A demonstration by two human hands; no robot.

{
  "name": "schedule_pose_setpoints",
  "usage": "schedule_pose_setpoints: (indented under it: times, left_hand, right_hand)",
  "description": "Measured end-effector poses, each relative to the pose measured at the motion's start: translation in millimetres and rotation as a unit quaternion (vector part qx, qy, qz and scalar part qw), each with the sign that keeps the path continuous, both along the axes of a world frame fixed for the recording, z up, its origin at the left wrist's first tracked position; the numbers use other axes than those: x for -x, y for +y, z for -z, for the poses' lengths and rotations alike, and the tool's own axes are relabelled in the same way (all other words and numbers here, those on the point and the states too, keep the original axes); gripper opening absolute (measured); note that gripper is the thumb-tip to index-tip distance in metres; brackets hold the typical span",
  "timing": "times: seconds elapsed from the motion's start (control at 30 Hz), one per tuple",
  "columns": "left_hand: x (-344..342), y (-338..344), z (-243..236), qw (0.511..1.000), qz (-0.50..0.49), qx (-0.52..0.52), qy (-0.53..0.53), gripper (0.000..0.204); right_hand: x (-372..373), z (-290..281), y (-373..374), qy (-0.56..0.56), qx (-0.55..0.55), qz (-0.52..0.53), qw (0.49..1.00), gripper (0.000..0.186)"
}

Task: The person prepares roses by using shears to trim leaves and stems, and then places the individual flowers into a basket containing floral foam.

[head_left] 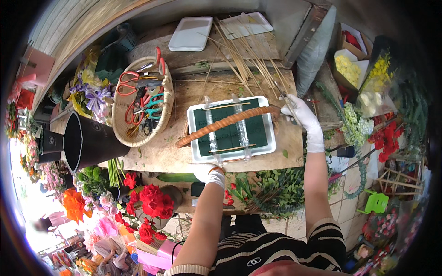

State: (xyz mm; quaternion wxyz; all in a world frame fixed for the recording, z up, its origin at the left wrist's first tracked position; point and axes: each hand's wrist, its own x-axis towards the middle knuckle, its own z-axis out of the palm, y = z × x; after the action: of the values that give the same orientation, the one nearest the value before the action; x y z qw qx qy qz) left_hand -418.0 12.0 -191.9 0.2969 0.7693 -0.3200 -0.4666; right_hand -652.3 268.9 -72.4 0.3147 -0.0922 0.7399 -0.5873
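Note:
On the wooden table stands a basket with a tall twisted wicker handle (225, 125). A white plastic tray (270, 146) sits in it, filled with dark green floral foam (230, 133). Two strips of clear tape (241, 131) cross the foam, and two thin sticks (225, 106) lie across the tape. My white-gloved left hand (207, 173) is at the table's front edge, by the near side of the basket; its fingers are mostly hidden. To the right of the tray, my gloved right hand (300, 114) is closed round a slim, long object whose kind I cannot make out.
A wicker basket of pruners and scissors (142, 101) and a black bucket (92, 141) stand on the left. Bamboo sticks (239, 60) and white trays (191, 34) lie at the back. Cut greenery (276, 188) and red roses (156, 201) are near me. A green stool (376, 202) stands right.

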Motion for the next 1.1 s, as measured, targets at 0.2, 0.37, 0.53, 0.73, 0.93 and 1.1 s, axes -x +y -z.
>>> schedule_pose_setpoints:
  times: [0.2,0.37,0.53,0.73,0.93,1.1]
  left_hand:
    - [1,3,-10,1.0,0.009,-0.01,-0.01,0.065]
    - [0,0,-14,1.0,0.001,-0.015,-0.011,0.065]
    - [2,-2,-14,1.0,-0.006,-0.017,-0.006,0.064]
    - [6,-3,-15,1.0,-0.005,-0.027,-0.005,0.064]
    - [4,-2,-17,0.999,-0.014,-0.031,-0.003,0.064]
    - [6,-2,-23,0.999,-0.023,-0.029,-0.005,0.064]
  right_hand:
    - [37,56,-38,0.122,0.043,0.073,0.989,0.043]
    - [22,70,-39,0.229,-0.104,0.012,0.968,0.05]
    - [6,25,-41,0.33,-0.288,-0.095,0.894,0.057]
    - [7,-10,-50,0.266,-0.461,-0.236,0.813,0.049]
    - [53,-38,-95,0.408,-0.441,-0.256,0.758,0.038]
    - [96,-25,-197,0.507,-0.261,-0.331,0.752,0.039]
